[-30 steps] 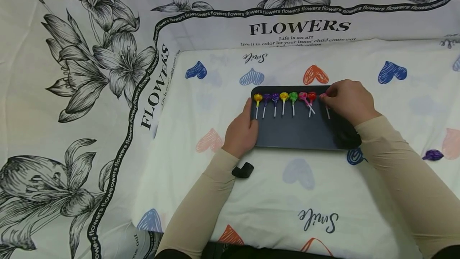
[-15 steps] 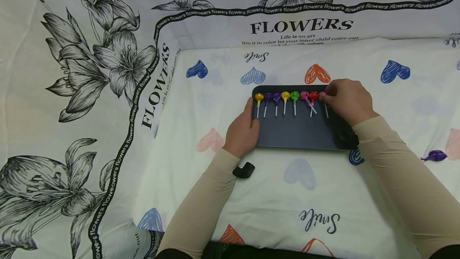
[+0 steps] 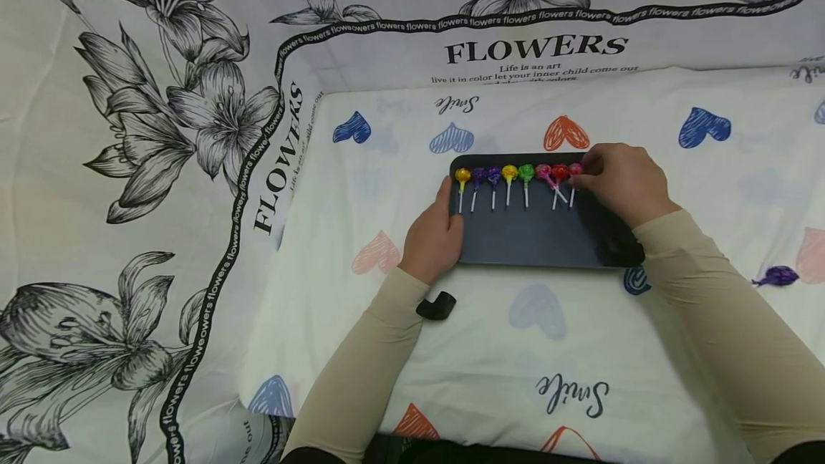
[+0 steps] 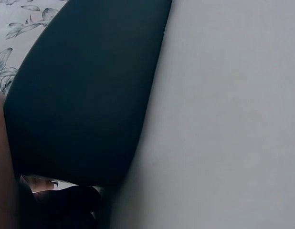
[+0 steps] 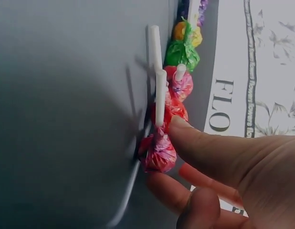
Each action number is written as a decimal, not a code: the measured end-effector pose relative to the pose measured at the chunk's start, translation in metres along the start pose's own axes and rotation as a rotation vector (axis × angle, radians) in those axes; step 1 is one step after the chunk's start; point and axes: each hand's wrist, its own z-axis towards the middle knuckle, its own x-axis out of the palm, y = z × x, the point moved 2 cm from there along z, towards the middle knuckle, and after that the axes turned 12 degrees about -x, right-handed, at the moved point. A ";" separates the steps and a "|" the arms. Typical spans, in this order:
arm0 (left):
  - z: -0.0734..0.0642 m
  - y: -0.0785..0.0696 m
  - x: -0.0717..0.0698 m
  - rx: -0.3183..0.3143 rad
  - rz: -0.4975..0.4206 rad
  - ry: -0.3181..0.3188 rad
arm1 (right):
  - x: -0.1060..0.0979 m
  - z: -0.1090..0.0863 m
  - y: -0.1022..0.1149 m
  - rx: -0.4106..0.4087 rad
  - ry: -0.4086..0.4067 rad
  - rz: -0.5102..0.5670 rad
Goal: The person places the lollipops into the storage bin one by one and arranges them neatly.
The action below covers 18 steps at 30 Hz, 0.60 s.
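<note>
A dark grey tray (image 3: 515, 242) lies on the heart-print cloth. My left hand (image 3: 433, 238) holds its left edge; in the left wrist view the dark tray (image 4: 90, 95) fills much of the frame. Along the far side runs a row of wrapped lollipops, among them yellow, purple, green (image 3: 526, 173) and red (image 3: 560, 172) ones, sticks toward me. At the row's right end my right hand (image 3: 625, 181) pinches a pink lollipop (image 5: 158, 155) between thumb and a finger. That lollipop sits beside the red one (image 5: 178, 112), close to the tray's rim.
A loose purple lollipop (image 3: 776, 276) lies on the cloth to the right of the tray. Below my left wrist is a small black object (image 3: 437, 305). White cloth (image 3: 464, 364) with printed hearts spreads around the tray, over a flower-print sheet (image 3: 361, 56).
My right hand has shifted the pink lollipop slightly left, toward the red one, and more of its head now shows. The left hand stays at the tray's edge.
</note>
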 end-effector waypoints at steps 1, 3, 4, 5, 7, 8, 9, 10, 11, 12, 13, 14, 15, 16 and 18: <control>0.000 0.000 0.000 -0.001 0.001 -0.001 | -0.001 -0.001 0.000 -0.001 -0.002 0.006; 0.000 0.000 0.000 0.001 0.001 -0.006 | -0.003 -0.003 0.001 0.001 -0.010 0.014; 0.000 0.000 0.000 0.002 0.001 -0.007 | -0.005 -0.005 0.001 0.003 -0.015 0.017; 0.000 -0.001 0.000 0.002 -0.001 -0.009 | -0.007 -0.007 0.001 0.005 -0.022 0.020; 0.000 -0.001 0.000 0.000 -0.005 -0.010 | -0.012 -0.010 0.000 0.008 -0.036 0.022; 0.000 -0.001 0.000 -0.002 -0.008 -0.012 | -0.014 -0.012 -0.001 0.010 -0.041 0.021; 0.000 -0.001 0.000 -0.004 -0.009 -0.013 | -0.016 -0.013 -0.002 0.011 -0.044 0.023; 0.000 -0.001 0.000 -0.008 -0.012 -0.013 | -0.018 -0.014 -0.003 0.012 -0.045 0.024; 0.000 -0.001 0.000 -0.009 -0.015 -0.014 | -0.019 -0.015 -0.004 0.015 -0.045 0.025; 0.000 -0.001 0.000 -0.011 -0.017 -0.013 | -0.020 -0.016 -0.005 0.019 -0.043 0.026; 0.000 -0.001 0.000 -0.011 -0.019 -0.014 | -0.021 -0.016 -0.006 0.023 -0.042 0.026; 0.000 -0.001 0.000 -0.010 -0.020 -0.014 | -0.022 -0.017 -0.007 0.026 -0.039 0.027; 0.000 -0.001 0.001 -0.010 -0.021 -0.014 | -0.022 -0.018 -0.008 0.029 -0.037 0.028; 0.000 -0.001 0.001 -0.010 -0.021 -0.013 | -0.023 -0.019 -0.008 0.032 -0.036 0.027; 0.000 0.000 0.002 -0.011 -0.019 -0.014 | -0.024 -0.021 -0.009 0.035 -0.031 0.027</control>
